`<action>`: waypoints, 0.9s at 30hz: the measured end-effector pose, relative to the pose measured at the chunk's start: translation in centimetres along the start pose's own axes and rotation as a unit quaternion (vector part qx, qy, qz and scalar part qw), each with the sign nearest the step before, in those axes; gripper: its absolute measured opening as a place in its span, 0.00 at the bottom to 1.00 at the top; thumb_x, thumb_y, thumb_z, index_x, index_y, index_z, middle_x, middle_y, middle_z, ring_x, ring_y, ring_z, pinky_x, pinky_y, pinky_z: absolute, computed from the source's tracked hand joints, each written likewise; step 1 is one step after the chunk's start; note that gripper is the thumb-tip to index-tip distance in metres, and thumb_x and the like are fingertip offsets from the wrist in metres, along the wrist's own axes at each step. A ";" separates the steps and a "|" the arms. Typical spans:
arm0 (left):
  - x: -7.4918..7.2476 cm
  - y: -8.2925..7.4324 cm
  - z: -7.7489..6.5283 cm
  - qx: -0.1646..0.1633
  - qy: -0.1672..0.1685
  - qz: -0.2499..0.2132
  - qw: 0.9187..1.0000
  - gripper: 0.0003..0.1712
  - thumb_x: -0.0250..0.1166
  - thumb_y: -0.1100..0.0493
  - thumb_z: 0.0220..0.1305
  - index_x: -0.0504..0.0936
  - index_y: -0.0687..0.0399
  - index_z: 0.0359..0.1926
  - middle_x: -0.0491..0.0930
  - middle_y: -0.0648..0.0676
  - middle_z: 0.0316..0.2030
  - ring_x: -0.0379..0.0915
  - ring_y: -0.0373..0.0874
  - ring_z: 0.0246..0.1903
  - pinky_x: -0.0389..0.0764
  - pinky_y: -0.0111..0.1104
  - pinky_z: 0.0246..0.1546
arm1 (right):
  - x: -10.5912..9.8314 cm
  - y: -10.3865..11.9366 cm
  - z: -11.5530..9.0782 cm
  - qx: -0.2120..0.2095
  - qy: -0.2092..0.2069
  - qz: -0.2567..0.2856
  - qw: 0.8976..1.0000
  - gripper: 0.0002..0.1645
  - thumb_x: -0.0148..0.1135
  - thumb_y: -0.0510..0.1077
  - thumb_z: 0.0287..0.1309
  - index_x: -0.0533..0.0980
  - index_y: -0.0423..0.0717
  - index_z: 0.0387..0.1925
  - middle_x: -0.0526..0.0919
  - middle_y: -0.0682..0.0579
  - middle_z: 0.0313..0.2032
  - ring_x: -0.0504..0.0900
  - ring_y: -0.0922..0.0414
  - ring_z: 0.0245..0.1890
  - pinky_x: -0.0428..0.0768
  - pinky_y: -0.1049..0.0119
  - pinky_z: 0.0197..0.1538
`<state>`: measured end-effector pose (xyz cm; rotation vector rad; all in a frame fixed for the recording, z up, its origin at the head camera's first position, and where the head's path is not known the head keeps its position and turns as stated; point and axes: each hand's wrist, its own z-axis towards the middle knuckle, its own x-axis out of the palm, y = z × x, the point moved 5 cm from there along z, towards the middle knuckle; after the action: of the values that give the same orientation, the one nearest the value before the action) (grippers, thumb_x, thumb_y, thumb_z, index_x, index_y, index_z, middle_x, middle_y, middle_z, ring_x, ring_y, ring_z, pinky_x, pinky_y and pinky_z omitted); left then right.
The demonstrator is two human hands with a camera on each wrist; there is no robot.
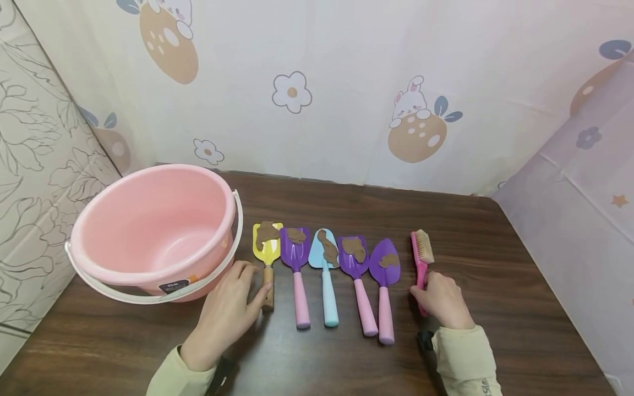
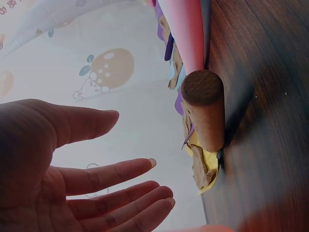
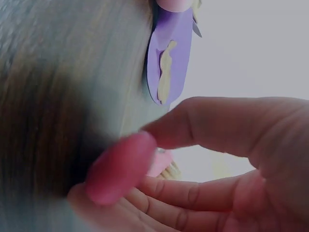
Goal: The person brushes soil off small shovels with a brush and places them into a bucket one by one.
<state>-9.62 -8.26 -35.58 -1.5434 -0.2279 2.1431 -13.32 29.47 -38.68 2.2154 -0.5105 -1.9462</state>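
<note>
My right hand [image 1: 444,300] grips the pink handle of a scrubbing brush [image 1: 421,264] with pale bristles, lying at the right of the row. In the right wrist view the thumb and fingers close around the handle's rounded end. My left hand [image 1: 225,308] hovers over the wooden handle of a yellow toy shovel [image 1: 268,250]. Seen from the left wrist, its fingers [image 2: 111,176] are spread and apart from that handle. Brown patches stick to the yellow blade and to the other shovels: purple [image 1: 295,253], light blue [image 1: 324,256], purple [image 1: 354,264] and pointed purple [image 1: 384,269].
A large pink bucket [image 1: 158,220] with a white handle [image 1: 148,298] stands on the left, close to my left hand. Everything rests on a dark wooden table [image 1: 346,203]. Patterned cloth [image 1: 342,60] hangs behind it and at both sides.
</note>
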 end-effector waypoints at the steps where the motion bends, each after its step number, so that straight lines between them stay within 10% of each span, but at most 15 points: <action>1: 0.0 0.0 0.0 0.001 -0.002 0.000 1.000 0.18 0.70 0.55 0.55 0.80 0.65 0.41 0.77 0.57 0.39 0.77 0.51 0.36 0.79 0.43 0.35 | 0.0 -0.1 0.0 0.003 0.000 -0.001 1.000 0.16 0.58 0.46 0.51 0.68 0.41 0.16 0.71 0.51 0.13 0.69 0.54 0.16 0.64 0.63 0.21; 21: 0.2 0.0 -0.1 -0.001 0.001 0.015 1.000 0.19 0.70 0.56 0.55 0.79 0.66 0.42 0.76 0.59 0.37 0.76 0.52 0.34 0.78 0.43 0.33 | -2.2 -1.5 -0.5 0.046 -0.047 0.005 0.998 0.21 0.37 0.42 0.62 0.67 0.26 0.32 0.74 0.30 0.26 0.73 0.39 0.24 0.71 0.45 0.30; 27: 0.6 0.3 -0.1 -0.012 0.011 0.022 1.000 0.21 0.69 0.54 0.56 0.78 0.67 0.44 0.76 0.59 0.37 0.76 0.52 0.34 0.79 0.44 0.32 | -2.8 -2.0 -1.2 0.086 -0.100 0.027 0.991 0.25 0.43 0.46 0.62 0.68 0.23 0.44 0.74 0.32 0.27 0.72 0.43 0.24 0.69 0.53 0.24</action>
<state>-9.77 -8.22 -36.23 -1.5983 -0.2142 2.1639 -12.15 32.18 -36.53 2.0868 -0.7853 -2.1832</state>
